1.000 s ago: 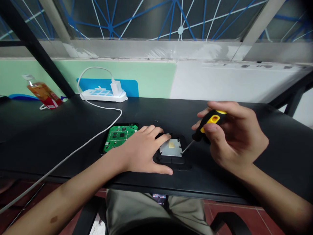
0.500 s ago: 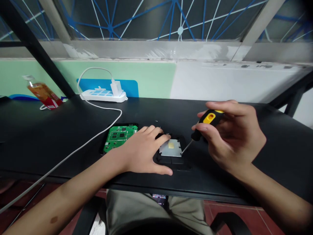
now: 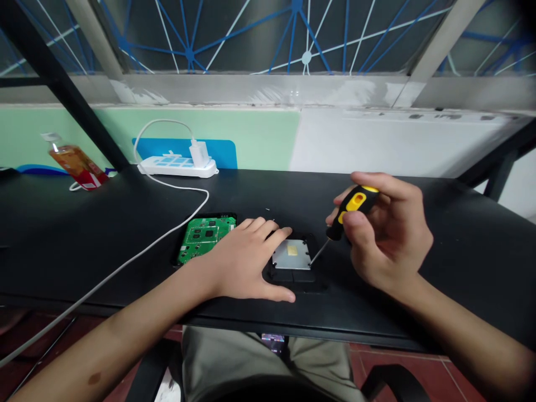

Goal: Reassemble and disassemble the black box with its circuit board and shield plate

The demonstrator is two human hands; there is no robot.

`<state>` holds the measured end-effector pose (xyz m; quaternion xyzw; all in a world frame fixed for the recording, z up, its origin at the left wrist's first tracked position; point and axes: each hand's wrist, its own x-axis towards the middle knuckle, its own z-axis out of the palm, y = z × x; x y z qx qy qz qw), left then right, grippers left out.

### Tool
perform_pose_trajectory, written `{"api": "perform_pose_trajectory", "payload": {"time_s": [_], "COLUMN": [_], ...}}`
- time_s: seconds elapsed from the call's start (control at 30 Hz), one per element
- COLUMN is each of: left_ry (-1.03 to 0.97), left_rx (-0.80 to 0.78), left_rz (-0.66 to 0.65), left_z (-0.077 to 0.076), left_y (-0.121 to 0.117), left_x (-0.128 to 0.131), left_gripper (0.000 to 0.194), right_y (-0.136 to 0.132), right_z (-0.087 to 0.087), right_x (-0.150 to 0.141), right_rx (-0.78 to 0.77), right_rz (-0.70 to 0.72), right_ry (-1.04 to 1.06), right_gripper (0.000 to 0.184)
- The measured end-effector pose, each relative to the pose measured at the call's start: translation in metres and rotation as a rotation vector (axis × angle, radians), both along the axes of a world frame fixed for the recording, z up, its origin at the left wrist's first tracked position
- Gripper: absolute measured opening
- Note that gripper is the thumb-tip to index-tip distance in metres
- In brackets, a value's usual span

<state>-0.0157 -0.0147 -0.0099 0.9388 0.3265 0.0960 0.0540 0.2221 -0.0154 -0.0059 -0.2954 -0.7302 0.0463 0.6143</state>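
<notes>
My right hand [image 3: 389, 234] is closed around a black and yellow screwdriver [image 3: 355, 206]. The shaft slants down to the left, its tip at the lower right corner of a silver metal plate [image 3: 285, 258] with a yellowish pad [image 3: 292, 250] in the middle. This plate sits in a black plastic housing [image 3: 293, 276] on the desk. Stretched flat with thumb apart, my left hand [image 3: 247, 259] lies over the housing's left side, index fingertip by its top edge. Partly behind that hand is a green circuit board [image 3: 201, 234] in a black case.
The black desk [image 3: 125, 223] carries a white power strip [image 3: 178, 166] with a charger [image 3: 199, 153] plugged in. A white cable [image 3: 138, 251] runs from it to the lower left. At the back left leans a drink bottle [image 3: 77, 164]. Small bright bits lie behind my left hand.
My right hand has shifted slightly left and the screwdriver handle stands a little more upright, its tip at the same corner. My left hand stays in place. The view tilts slightly.
</notes>
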Motion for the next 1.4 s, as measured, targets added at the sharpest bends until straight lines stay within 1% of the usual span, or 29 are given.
{"api": "perform_pose_trajectory", "payload": {"time_s": [0.03,0.1,0.17,0.2,0.27,0.3,0.33,0.4,0.47,0.57,0.63,0.73,0.83,0.93,1.13,1.3,1.4], "left_ry": [-0.010,-0.039,-0.081,-0.119,-0.183,-0.216,-0.240,-0.230,-0.181,-0.106,-0.092,-0.045,0.014,0.023,0.006,0.004,-0.004], "left_rx": [-0.008,-0.044,-0.101,-0.126,-0.168,-0.177,-0.176,-0.169,-0.110,-0.045,-0.010,0.072,0.122,0.130,0.135,0.127,0.128], "left_rz": [0.000,-0.006,-0.006,0.015,0.047,0.085,0.132,0.196,0.217,0.230,0.228,0.245,0.254,0.258,0.240,0.226,0.210], "left_z": [0.000,0.001,0.006,0.009,0.016,0.019,0.022,0.026,0.030,0.032,0.031,0.026,0.020,0.018,0.017,0.016,0.017], "left_y": [-0.001,-0.002,-0.002,0.000,0.006,0.011,0.017,0.030,0.043,0.059,0.065,0.070,0.072,0.071,0.069,0.067,0.065], "left_x": [0.000,0.000,-0.004,-0.008,-0.017,-0.022,-0.028,-0.037,-0.041,-0.041,-0.038,-0.037,-0.039,-0.042,-0.042,-0.043,-0.043], "left_gripper": [0.111,0.118,0.121,0.118,0.090,0.074,0.064,0.061,0.057,0.053,0.052,0.052,0.050,0.048,0.045,0.044,0.043], "right_y": [0.000,0.002,0.005,0.007,0.013,0.016,0.019,0.024,0.028,0.031,0.031,0.031,0.032,0.033,0.033,0.031,0.031], "right_z": [-0.001,0.001,0.005,0.008,0.012,0.012,0.012,0.008,0.000,-0.011,-0.016,-0.018,-0.019,-0.020,-0.022,-0.019,-0.017], "right_x": [0.000,0.000,0.000,-0.001,0.000,0.000,0.000,0.001,0.001,-0.003,-0.007,-0.013,-0.016,-0.016,-0.013,-0.014,-0.014], "right_rx": [-0.003,0.050,0.120,0.142,0.136,0.117,0.093,0.041,-0.007,-0.076,-0.112,-0.145,-0.143,-0.127,-0.152,-0.135,-0.125], "right_rz": [-0.004,-0.026,-0.039,-0.038,-0.015,0.001,0.015,0.036,0.050,0.063,0.081,0.105,0.094,0.067,0.038,0.073,0.094], "right_ry": [-0.014,-0.010,0.050,0.101,0.200,0.239,0.263,0.267,0.235,0.177,0.162,0.159,0.145,0.128,0.100,0.126,0.178], "right_gripper": [0.056,0.060,0.060,0.058,0.053,0.050,0.048,0.045,0.046,0.048,0.049,0.049,0.047,0.049,0.048,0.049,0.043]}}
